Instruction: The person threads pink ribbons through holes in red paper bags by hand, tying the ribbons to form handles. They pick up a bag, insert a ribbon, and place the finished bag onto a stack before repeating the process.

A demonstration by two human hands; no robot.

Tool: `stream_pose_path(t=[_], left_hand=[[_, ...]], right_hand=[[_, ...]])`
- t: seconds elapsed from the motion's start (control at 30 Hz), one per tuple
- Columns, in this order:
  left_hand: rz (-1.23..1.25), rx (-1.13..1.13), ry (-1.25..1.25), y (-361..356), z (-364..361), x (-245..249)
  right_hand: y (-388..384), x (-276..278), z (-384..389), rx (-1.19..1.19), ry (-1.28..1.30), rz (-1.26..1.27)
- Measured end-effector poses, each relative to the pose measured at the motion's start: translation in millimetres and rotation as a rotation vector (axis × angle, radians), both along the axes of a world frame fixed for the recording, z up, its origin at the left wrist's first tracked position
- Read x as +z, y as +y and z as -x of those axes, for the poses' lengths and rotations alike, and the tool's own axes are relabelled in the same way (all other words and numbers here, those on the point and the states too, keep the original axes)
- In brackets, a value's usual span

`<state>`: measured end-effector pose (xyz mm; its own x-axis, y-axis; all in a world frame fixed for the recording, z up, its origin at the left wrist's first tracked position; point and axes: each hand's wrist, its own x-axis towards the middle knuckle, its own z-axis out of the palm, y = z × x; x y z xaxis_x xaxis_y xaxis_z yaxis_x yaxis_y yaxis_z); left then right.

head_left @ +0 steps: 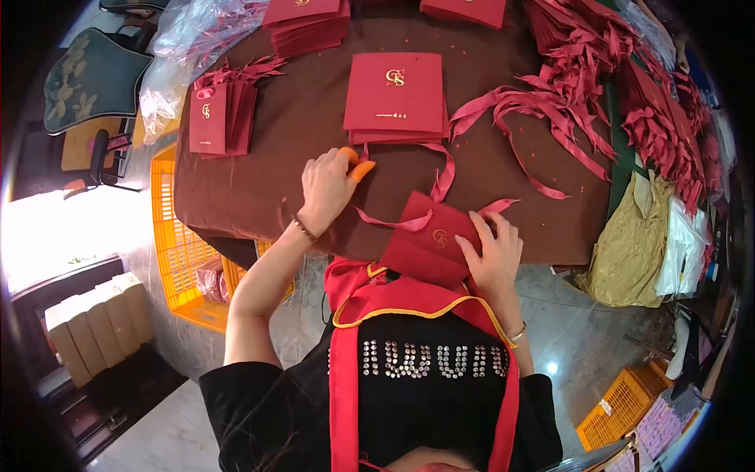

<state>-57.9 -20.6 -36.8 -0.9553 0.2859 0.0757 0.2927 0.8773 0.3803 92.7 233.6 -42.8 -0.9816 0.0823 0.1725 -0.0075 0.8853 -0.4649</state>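
My left hand [329,185], with orange finger covers on thumb and forefinger, is over the brown cloth in front of a stack of red paper bags [397,94]. Its thumb and forefinger are close together at the end of a red ribbon [365,151]; the exact contact is partly hidden. My right hand [495,252] grips the right side of a red paper bag [431,240] with a gold logo. That bag lies tilted at the table's front edge, against my red apron [409,297]. Ribbon [401,224] trails from its top.
Small bags with tied ribbons [220,118] stand at the left. Loose red ribbons [543,126] and heaped bags [661,110] fill the right side. More stacks [311,27] lie at the back. A yellow crate [165,244] stands left of the table, a gold plastic bag [633,244] at right.
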Motion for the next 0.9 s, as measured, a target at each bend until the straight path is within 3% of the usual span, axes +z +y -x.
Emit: stream_pose_path(t=[0.07,0.13,0.2,0.23,0.27,0.33,0.47,0.67,0.87,0.9], left_hand=[[-0.057,-0.028,0.13,2,2,-11],[-0.202,-0.007,0.079,-8,3,-23],[-0.728,0.254,-0.203,-21,4,-31],[-1.17,0.372,-0.435,-17,2,-8],[-1.439,0.356,-0.488,-24,2,-6],[-1.736,0.251,-0.471,-34,-5,4],[-1.892,0.19,-0.392,-18,-16,36],[-1.65,0.123,-0.327,-6,-24,58],[-1.602,0.244,-0.187,-3,-19,86],[-1.634,0.331,-0.185,2,-18,87]], right_hand=[[-2,0,0,-0.03,-0.006,0.008],[-3,0,-1,-0.044,-0.012,0.056],[-3,1,-2,-0.051,-0.005,0.064],[-3,1,-2,-0.053,0.002,0.072],[-3,1,-3,-0.055,0.0,0.071],[-4,2,-3,-0.061,0.001,0.072],[-7,5,-4,-0.062,-0.015,0.114],[-3,5,-8,-0.073,-0.009,0.188],[31,0,-4,0.047,-0.179,0.614],[35,4,-1,0.01,-0.351,0.748]])
